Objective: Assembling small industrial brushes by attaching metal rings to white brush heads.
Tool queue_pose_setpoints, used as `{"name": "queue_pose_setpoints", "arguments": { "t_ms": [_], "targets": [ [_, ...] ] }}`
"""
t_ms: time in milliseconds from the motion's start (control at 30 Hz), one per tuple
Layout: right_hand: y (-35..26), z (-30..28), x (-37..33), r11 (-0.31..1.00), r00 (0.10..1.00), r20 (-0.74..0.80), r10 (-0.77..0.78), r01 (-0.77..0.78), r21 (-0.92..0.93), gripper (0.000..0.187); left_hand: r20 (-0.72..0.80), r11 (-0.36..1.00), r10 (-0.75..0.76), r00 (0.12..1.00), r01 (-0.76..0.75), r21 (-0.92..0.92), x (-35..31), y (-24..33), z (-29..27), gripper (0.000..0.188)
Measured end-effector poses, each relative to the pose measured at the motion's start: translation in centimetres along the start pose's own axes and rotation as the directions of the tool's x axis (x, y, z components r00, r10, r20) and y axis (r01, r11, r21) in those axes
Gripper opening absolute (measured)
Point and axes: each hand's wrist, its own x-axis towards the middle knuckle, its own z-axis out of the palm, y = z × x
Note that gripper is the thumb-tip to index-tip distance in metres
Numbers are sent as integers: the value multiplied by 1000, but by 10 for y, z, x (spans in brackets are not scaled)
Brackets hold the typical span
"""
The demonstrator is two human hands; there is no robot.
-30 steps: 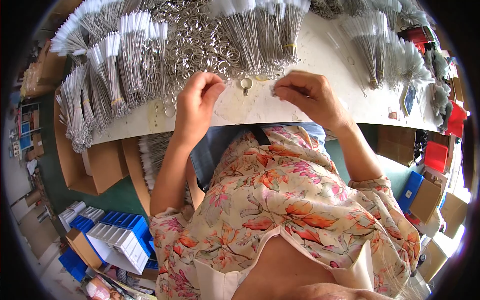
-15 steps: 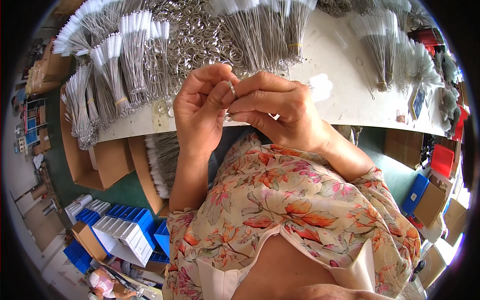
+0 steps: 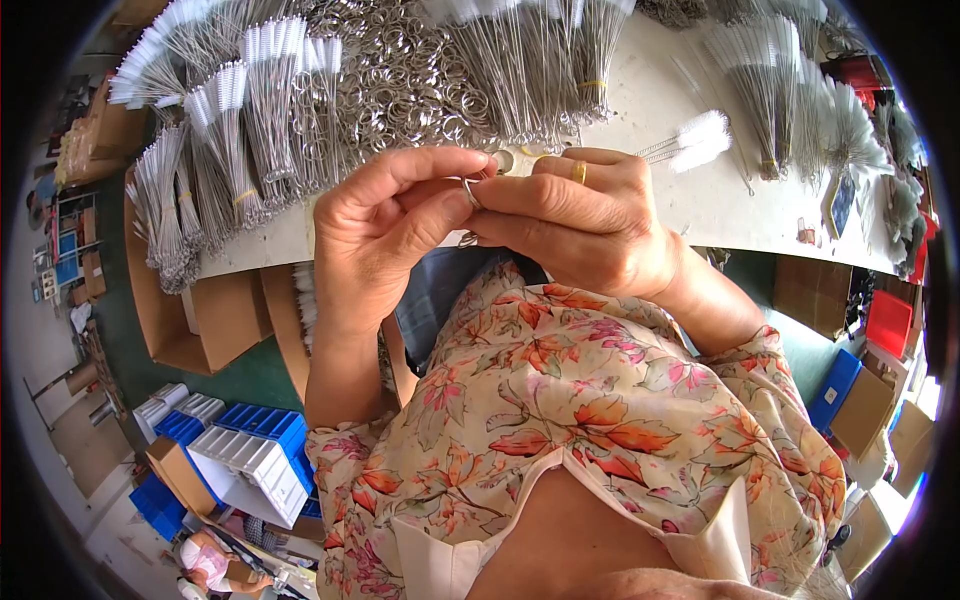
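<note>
My left hand [image 3: 395, 210] pinches a shiny metal split ring [image 3: 471, 194] between thumb and forefinger, in front of my chest at the table's near edge. Against the same ring press the fingertips of my right hand [image 3: 590, 215], its fingers bent and closed. Small wire loops [image 3: 468, 239] show under the right fingers. White-bristled wire brushes [image 3: 700, 140] stick out behind that hand to the right; their stems are mostly hidden by it. Another ring [image 3: 503, 160] shows just beyond the fingertips.
A heap of metal rings [image 3: 415, 85] lies on the white table [image 3: 640, 85], with bundled wire brushes [image 3: 225, 130] left of it and more bundles [image 3: 765, 90] at the right. Below the table's edge stands a cardboard box [image 3: 205, 330]. Blue and white bins [image 3: 250, 460] are at lower left.
My left hand has shifted left and turned, and the right hand has moved slightly right. The ring between them has tilted. The brush heads behind my right hand now show farther out to the right.
</note>
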Motion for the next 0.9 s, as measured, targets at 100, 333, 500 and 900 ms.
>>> {"name": "queue_pose_setpoints", "arguments": {
  "t_ms": [100, 333, 500, 900],
  "targets": [
    [0, -3, 1, 999, 994, 98, -46, 48, -25, 20, -13, 979, 98, 995, -95, 178, -4, 3, 3, 23],
    [-11, -14, 16, 350, 727, 296, 620, -593, 725, 11, -28, 668, 535, 844, -403, 626, -10, 1, 15, 31],
    [-19, -5, 29, 27, 571, 423, 703, -617, 787, 17, 15, 570, 626, 780, -471, 673, -4, 3, 13, 30],
    [1, -8, 28, 482, 650, 434, 624, -757, 441, 8, 113, 792, 204, 972, -232, 564, 0, 31, -11, 29]
  ]
}}
